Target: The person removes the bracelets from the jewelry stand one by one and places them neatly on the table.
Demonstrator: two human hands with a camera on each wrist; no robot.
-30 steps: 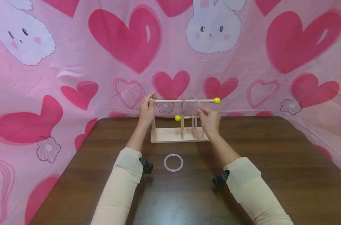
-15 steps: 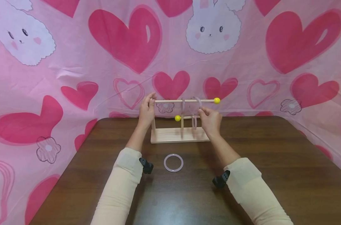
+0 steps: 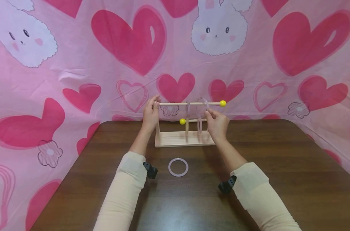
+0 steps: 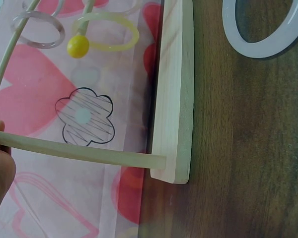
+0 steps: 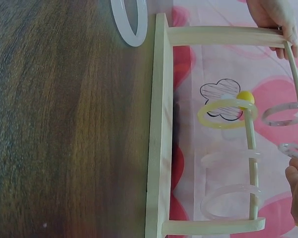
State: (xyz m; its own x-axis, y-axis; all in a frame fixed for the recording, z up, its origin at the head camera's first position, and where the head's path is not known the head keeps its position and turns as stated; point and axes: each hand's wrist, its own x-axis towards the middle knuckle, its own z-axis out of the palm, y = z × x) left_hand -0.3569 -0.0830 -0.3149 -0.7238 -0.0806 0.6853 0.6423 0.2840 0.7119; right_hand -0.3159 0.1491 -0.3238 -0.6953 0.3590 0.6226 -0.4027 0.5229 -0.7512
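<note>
A wooden bangle stand (image 3: 175, 138) has an upper rod ending in a yellow ball on the right and a shorter lower rod ending in one on the left. My left hand (image 3: 150, 115) grips the top of its left post. With thumb and fingers, my right hand (image 3: 217, 125) pinches a pale translucent bangle (image 5: 293, 149) that hangs around the upper rod. Another pale bangle (image 5: 282, 114) hangs farther left on that rod. The lower rod carries a yellow bangle (image 5: 208, 119) and two pale pinkish bangles (image 5: 208, 201); the right post is behind my right hand in the head view.
A lavender bangle (image 3: 178, 175) lies flat on the dark wooden table (image 3: 192, 205), in front of the stand. Behind the table hangs a pink cloth (image 3: 175, 57) printed with hearts and rabbits.
My right hand has moved slightly right with the pinched bangle, along the upper rod toward its yellow ball. The left hand and the stand have stayed in place.
</note>
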